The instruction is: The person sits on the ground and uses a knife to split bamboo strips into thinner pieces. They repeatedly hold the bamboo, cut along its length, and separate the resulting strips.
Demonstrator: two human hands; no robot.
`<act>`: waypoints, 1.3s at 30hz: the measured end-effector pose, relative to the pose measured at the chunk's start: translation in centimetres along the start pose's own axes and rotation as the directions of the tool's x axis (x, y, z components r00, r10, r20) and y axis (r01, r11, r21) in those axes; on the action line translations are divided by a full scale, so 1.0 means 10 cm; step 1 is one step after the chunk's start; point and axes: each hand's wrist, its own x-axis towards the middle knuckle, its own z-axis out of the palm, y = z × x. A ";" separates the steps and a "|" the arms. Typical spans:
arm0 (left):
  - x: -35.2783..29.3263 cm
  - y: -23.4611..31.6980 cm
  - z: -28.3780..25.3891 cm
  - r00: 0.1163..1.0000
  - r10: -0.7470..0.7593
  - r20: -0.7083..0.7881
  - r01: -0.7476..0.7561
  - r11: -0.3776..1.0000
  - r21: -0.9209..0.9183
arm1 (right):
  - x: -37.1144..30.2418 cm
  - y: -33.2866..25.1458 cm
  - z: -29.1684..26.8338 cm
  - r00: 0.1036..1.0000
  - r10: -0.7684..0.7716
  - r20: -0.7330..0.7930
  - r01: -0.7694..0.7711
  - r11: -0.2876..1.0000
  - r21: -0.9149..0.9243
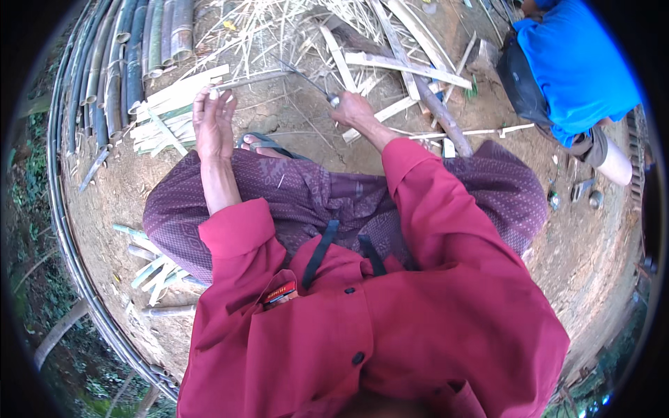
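My left hand (214, 125) is raised above my left knee, its fingers pinched on the near end of a thin bamboo strip (254, 79) that points to the right. In my right hand (353, 111) is a knife (307, 79), gripped by its handle. Its slim dark blade slants forward and left, with the tip close to the strip's far end; whether they touch I cannot tell. Beyond my left hand lies a pile of pale split bamboo pieces (174, 96). A sandalled foot (261, 144) shows between my hands.
Whole bamboo poles (132, 52) lie at the far left. Shavings (258, 28) and split slats (411, 66) cover the ground ahead. A person in a blue shirt (578, 63) sits at the far right. More cut pieces (157, 268) lie beside my left knee.
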 end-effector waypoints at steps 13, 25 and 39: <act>-0.06 -0.13 0.18 0.975 0.145 -0.169 -0.165 0.980 -0.113 | 0.34 0.28 0.03 0.952 0.250 0.177 -0.246 0.968 -0.048; 0.21 -0.30 0.12 0.774 0.081 -0.627 -0.232 0.959 -0.162 | -0.20 0.01 0.07 0.973 -0.228 0.046 0.227 0.974 0.025; 0.24 -0.14 -0.08 0.805 0.004 -0.593 -0.245 0.913 -0.327 | 0.38 0.35 0.04 0.977 0.178 0.119 -0.167 0.982 -0.091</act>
